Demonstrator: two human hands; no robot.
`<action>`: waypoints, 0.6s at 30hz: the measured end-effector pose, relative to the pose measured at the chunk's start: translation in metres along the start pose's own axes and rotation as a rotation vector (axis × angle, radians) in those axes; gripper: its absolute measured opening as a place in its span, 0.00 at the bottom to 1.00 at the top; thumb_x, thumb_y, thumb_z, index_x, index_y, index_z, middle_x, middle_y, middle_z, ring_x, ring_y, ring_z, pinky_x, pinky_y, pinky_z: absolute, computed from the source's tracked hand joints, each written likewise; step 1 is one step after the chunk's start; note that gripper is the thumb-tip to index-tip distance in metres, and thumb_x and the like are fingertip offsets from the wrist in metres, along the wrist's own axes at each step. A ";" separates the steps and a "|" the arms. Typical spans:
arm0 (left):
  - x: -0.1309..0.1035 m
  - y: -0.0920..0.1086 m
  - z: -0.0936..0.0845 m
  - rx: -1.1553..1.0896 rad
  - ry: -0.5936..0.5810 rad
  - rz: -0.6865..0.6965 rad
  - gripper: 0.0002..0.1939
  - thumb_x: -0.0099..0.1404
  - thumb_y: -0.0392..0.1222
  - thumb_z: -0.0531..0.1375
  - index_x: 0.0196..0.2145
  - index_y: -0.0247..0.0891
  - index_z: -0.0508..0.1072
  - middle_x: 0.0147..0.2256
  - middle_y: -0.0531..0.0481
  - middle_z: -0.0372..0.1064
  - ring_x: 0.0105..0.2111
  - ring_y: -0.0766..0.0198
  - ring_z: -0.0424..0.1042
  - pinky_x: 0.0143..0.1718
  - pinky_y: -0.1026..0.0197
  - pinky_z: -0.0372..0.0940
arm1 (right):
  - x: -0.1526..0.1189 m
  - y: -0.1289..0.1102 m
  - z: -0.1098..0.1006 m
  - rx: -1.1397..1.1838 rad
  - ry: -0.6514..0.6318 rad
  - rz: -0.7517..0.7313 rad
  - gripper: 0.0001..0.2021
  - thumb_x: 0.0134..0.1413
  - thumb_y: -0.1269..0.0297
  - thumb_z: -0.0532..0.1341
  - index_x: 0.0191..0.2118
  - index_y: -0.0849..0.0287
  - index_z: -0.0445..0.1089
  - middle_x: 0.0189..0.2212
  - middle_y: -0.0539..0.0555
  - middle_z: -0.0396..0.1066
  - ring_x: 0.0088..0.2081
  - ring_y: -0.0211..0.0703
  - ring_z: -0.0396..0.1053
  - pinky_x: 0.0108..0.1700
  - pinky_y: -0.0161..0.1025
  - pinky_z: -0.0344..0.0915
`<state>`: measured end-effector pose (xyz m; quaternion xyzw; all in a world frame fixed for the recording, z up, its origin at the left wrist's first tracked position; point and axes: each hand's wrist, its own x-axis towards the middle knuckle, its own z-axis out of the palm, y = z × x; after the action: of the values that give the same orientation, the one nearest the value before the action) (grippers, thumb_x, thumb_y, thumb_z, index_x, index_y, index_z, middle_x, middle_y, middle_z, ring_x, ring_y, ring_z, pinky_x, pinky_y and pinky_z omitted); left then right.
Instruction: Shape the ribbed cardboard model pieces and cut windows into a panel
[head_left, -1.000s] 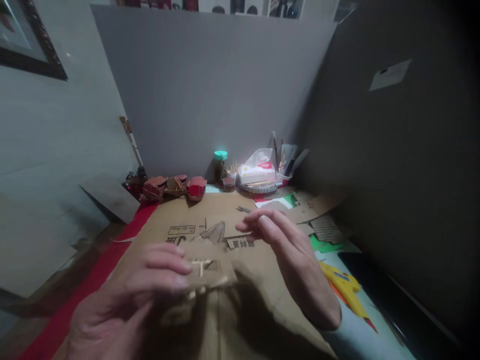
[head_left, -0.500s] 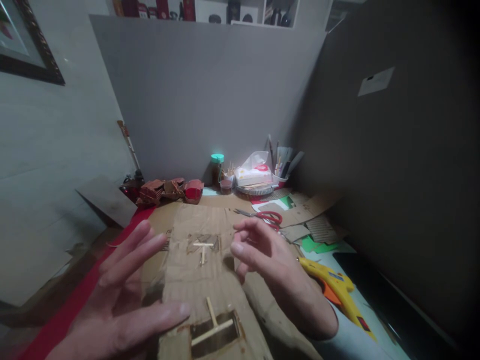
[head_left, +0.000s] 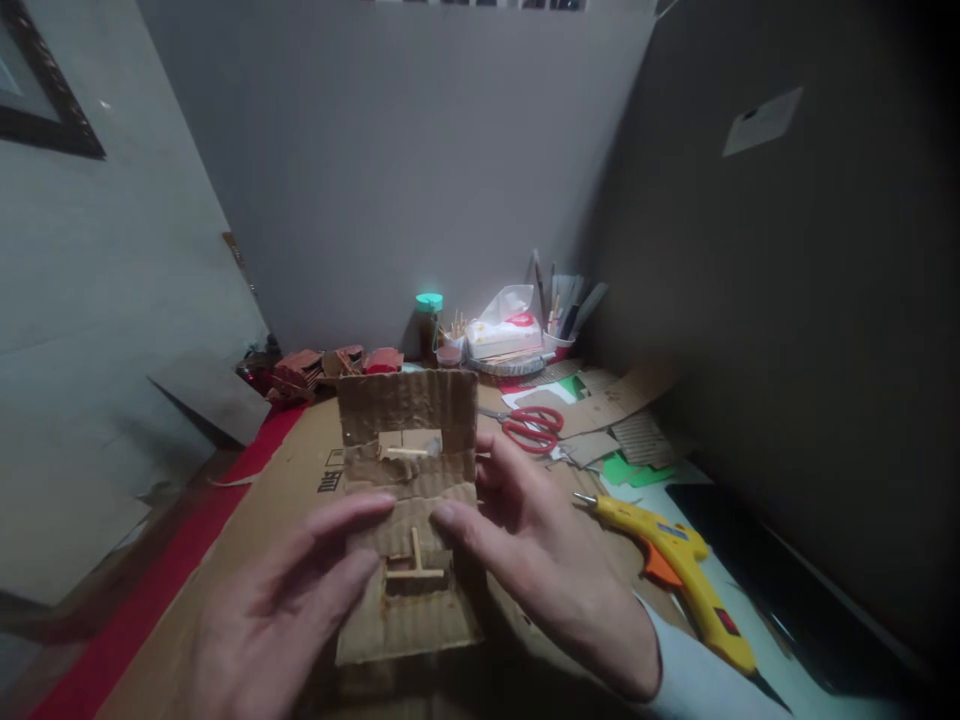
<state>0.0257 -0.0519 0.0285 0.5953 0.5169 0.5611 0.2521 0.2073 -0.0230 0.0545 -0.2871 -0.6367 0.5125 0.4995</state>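
A creased cardboard strip (head_left: 409, 485) with two cut-out windows stands raised before me, bent across its middle. Thin wooden sticks form a T (head_left: 416, 573) at the lower window, and another short stick (head_left: 409, 452) crosses the upper one. My right hand (head_left: 540, 560) grips the strip's right side, thumb on the front face, fingers partly hidden behind. On the left side, my left hand (head_left: 292, 600) is closed at the strip's edge, two fingertips over its front; its other fingers are blurred or hidden.
Red-handled scissors (head_left: 532, 428) lie beyond my right hand among cardboard scraps (head_left: 641, 450). A yellow glue gun (head_left: 675, 550) rests at right near a black flat object (head_left: 787, 590). Tissues (head_left: 506, 330), a teal-lidded jar (head_left: 429, 320) and crumpled red-brown pieces (head_left: 300, 375) stand at the back.
The strip has been lifted and tilted up, its far part now bent upright. Both hands have gone from spread around it to closing on its sides. The view has tipped down slightly.
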 end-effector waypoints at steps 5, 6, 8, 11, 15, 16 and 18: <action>0.005 -0.002 -0.005 0.105 -0.024 -0.030 0.06 0.60 0.49 0.64 0.36 0.54 0.79 0.37 0.62 0.80 0.36 0.69 0.79 0.39 0.80 0.66 | -0.005 -0.003 -0.004 -0.621 0.264 -0.277 0.13 0.58 0.72 0.61 0.48 0.60 0.64 0.43 0.56 0.69 0.42 0.44 0.67 0.43 0.43 0.66; 0.005 -0.003 -0.006 0.130 -0.021 -0.029 0.06 0.60 0.50 0.64 0.37 0.54 0.79 0.37 0.61 0.80 0.37 0.69 0.79 0.39 0.79 0.66 | -0.006 -0.004 -0.004 -0.745 0.300 -0.399 0.13 0.56 0.74 0.61 0.47 0.62 0.65 0.42 0.56 0.69 0.42 0.44 0.66 0.44 0.44 0.64; 0.006 -0.003 -0.007 0.142 -0.036 -0.017 0.08 0.59 0.49 0.65 0.38 0.54 0.79 0.38 0.61 0.80 0.37 0.68 0.79 0.39 0.79 0.67 | -0.008 -0.004 -0.002 -0.893 0.258 -0.618 0.07 0.56 0.76 0.60 0.42 0.62 0.69 0.37 0.55 0.69 0.39 0.44 0.63 0.42 0.44 0.60; 0.004 0.000 -0.005 0.064 0.010 -0.057 0.08 0.58 0.49 0.66 0.38 0.55 0.79 0.39 0.62 0.80 0.38 0.68 0.79 0.41 0.78 0.67 | -0.011 -0.002 0.004 -1.024 0.047 -0.718 0.09 0.62 0.72 0.56 0.33 0.61 0.72 0.29 0.52 0.69 0.31 0.41 0.58 0.36 0.44 0.55; -0.001 0.007 0.001 0.006 0.105 -0.093 0.05 0.59 0.47 0.65 0.35 0.55 0.79 0.37 0.65 0.79 0.39 0.71 0.77 0.43 0.79 0.65 | -0.011 0.001 0.009 -1.124 -0.075 -0.633 0.12 0.63 0.73 0.53 0.33 0.62 0.74 0.26 0.52 0.69 0.31 0.42 0.57 0.37 0.45 0.53; -0.001 0.007 0.001 -0.003 0.123 -0.110 0.05 0.59 0.47 0.65 0.35 0.55 0.78 0.37 0.64 0.79 0.39 0.71 0.77 0.44 0.79 0.64 | -0.011 0.001 0.009 -1.122 -0.065 -0.637 0.12 0.63 0.73 0.53 0.33 0.62 0.74 0.26 0.52 0.68 0.30 0.42 0.57 0.36 0.45 0.53; -0.002 0.003 0.000 -0.033 0.110 -0.118 0.06 0.59 0.48 0.65 0.36 0.54 0.79 0.37 0.63 0.79 0.39 0.70 0.77 0.43 0.78 0.66 | -0.010 0.002 0.009 -1.116 -0.050 -0.664 0.13 0.63 0.73 0.53 0.34 0.63 0.74 0.25 0.52 0.68 0.29 0.42 0.56 0.35 0.45 0.52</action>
<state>0.0275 -0.0545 0.0306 0.5278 0.5551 0.5854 0.2657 0.2018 -0.0347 0.0493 -0.2795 -0.8736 -0.0704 0.3921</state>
